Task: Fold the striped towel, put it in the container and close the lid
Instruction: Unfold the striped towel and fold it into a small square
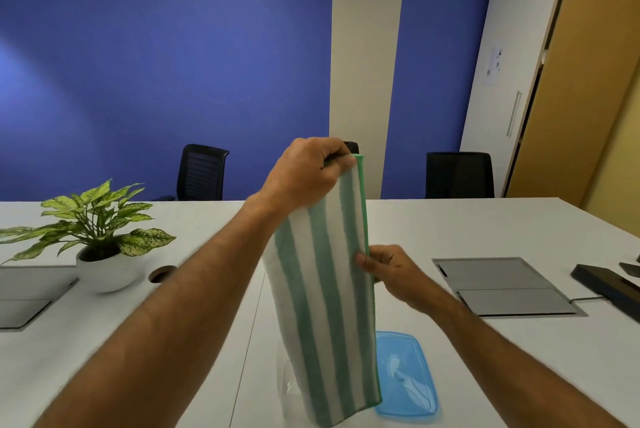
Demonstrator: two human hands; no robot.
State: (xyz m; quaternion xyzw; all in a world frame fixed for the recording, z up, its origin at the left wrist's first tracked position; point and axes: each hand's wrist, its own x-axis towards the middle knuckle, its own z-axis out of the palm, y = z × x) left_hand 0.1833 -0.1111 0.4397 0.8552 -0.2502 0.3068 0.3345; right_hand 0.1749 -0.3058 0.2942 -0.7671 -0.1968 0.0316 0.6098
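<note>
Striped towel (322, 292) hanging long axis vertical, left hand (304, 174) grip pinching top, right hand (391, 271) grip pinching right edge

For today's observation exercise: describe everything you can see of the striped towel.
The striped towel is soft, fleecy-looking cloth with green and white lengthwise stripes and a green stitched edge. It hangs upright as a long, narrow strip above the table. The left hand grips its top; the right hand pinches its right edge midway down.
</note>
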